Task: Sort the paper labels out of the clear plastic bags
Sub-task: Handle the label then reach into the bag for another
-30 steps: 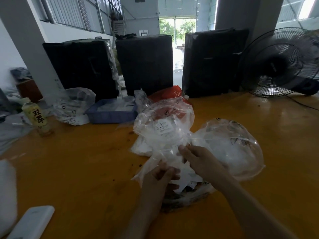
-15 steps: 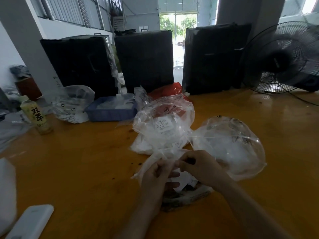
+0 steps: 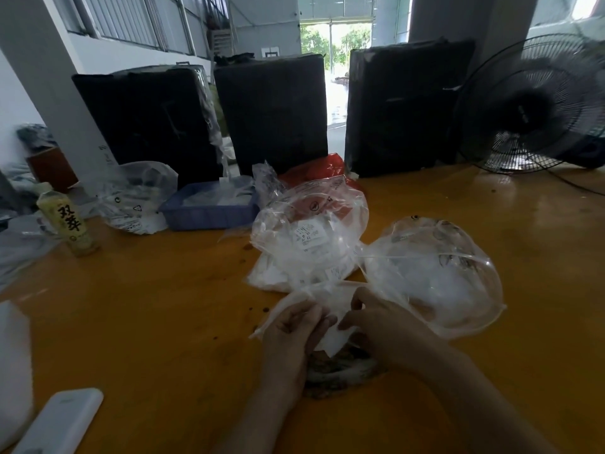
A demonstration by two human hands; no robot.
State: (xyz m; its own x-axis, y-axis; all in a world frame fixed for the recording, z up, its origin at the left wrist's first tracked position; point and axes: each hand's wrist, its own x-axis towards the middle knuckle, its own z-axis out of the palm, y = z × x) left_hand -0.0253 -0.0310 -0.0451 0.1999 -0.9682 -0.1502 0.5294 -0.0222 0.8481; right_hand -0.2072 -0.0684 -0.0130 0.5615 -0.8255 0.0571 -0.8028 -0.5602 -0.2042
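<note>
Both hands were down low over the orange surface (image 3: 137, 322), working the same clear plastic bag (image 3: 294, 299). The left hand (image 3: 291, 332) had its fingers curled into the bag's film on one side, and the right hand (image 3: 379, 326) was pinching it from the other side, thumb and fingertips close together right by a white paper label (image 3: 337, 339) that sat between the two hands. Couldn't really tell whether the label was still inside the film or already sticking out, it was all pretty crumpled there.

Just behind the hands there was a stuffed clear bag (image 3: 311, 237) with a printed label showing through it, and to its right, touching it, a puffed-up clear bag (image 3: 435, 276). Further back was a red bag (image 3: 314, 170), a blue tray (image 3: 209, 208) with white stuff in it, and another plastic bag (image 3: 137, 198) to the left of the tray. A drink bottle (image 3: 67, 219) stood near the left edge, a white device (image 3: 59, 421) lay at the bottom left, three black wrapped boxes (image 3: 271, 109) stood along the back, and a fan (image 3: 537, 103) was off to the right.
</note>
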